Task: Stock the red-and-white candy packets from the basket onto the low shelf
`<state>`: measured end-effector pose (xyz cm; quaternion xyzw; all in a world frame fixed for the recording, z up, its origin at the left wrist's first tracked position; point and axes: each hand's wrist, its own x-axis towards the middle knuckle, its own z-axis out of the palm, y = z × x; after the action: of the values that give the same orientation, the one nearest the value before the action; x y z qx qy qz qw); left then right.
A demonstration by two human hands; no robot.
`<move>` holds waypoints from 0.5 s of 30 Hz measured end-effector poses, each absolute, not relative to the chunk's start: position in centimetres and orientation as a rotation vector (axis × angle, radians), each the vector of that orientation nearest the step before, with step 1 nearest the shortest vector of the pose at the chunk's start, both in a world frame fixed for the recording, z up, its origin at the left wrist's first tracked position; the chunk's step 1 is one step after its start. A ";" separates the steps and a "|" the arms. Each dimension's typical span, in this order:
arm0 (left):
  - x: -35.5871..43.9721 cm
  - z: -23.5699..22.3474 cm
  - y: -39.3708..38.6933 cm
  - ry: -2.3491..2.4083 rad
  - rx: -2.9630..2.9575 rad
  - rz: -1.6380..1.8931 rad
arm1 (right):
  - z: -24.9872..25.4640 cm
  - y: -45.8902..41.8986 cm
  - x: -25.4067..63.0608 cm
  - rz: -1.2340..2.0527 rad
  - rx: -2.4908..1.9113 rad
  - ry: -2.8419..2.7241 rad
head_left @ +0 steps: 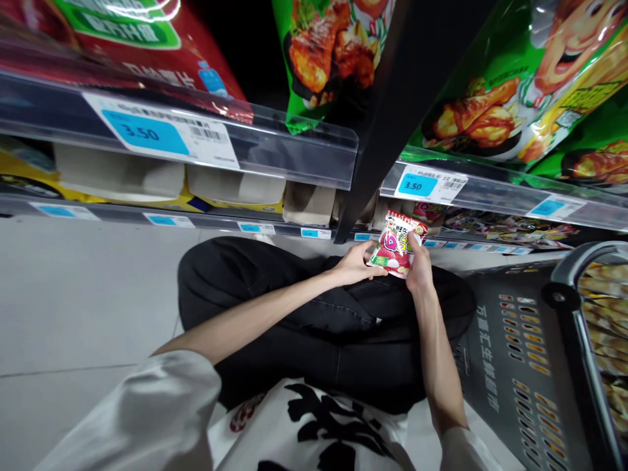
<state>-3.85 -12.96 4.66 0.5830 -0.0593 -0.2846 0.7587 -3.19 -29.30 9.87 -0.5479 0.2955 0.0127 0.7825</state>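
Observation:
A small red and white snack packet [398, 243] is held in both my hands in front of the lowest shelf. My left hand [354, 263] grips its left edge with closed fingers. My right hand [419, 265] wraps round its right edge, thumb on the front. I am crouched, with my black-trousered knees [314, 314] below the hands. More packets of the same kind [490, 229] lie on the low shelf just behind.
Green snack bags [515, 98] and red bags [147, 39] fill the upper shelves, behind clear rails with blue 3.50 price tags [157, 134]. A black shelf upright [392, 111] divides the bays. A grey shopping basket [540, 366] with packets stands at right. Pale floor tiles [73, 301] lie at left.

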 end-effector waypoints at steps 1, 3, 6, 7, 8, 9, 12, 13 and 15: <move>-3.8 4.7 -13.0 -0.128 1.272 -0.620 | 9.9 -29.3 -3.2 0.026 -1.179 0.637; -3.8 4.7 -13.0 -0.122 1.278 -0.619 | 9.8 -29.3 -3.2 0.019 -1.169 0.634; -3.7 4.5 -13.0 -0.107 1.273 -0.597 | 9.8 -29.3 -3.1 0.004 -1.156 0.628; -3.7 4.3 -13.0 -0.098 1.266 -0.590 | 9.8 -29.2 -3.1 -0.002 -1.155 0.624; -3.7 4.2 -13.0 -0.084 1.260 -0.584 | 9.8 -29.2 -3.0 -0.005 -1.156 0.622; -3.6 4.0 -13.0 -0.069 1.257 -0.581 | 9.9 -29.2 -3.0 -0.009 -1.156 0.622; -3.6 3.7 -13.0 -0.034 1.256 -0.573 | 9.9 -29.1 -2.9 -0.014 -1.149 0.627; -3.6 3.6 -13.0 -0.030 1.254 -0.569 | 10.0 -29.1 -2.9 -0.013 -1.146 0.626; -3.6 3.7 -13.0 -0.021 1.247 -0.569 | 10.0 -29.1 -3.0 -0.015 -1.143 0.620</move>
<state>-3.59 -13.00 3.68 0.5758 -0.0096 -0.2626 0.7742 -2.95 -29.08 10.03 -0.5322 0.2885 -0.0068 0.7960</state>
